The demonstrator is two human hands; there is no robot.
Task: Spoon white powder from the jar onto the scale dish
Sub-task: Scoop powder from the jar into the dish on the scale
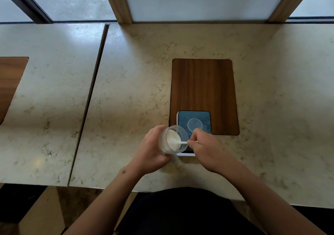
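The scooping step is in hand. The jar (173,139) is held tipped in the left hand (153,149), just left of the scale (194,124). The spoon (180,143) is pinched by the right hand (204,148), its tip in the white powder (172,138). Next, a level lift is needed, over to the dish (194,125) on the scale, which looks empty.

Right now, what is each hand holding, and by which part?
The left hand grips the tilted clear jar around its side wall. The right hand pinches the white spoon by its handle end, bowl in the powder.
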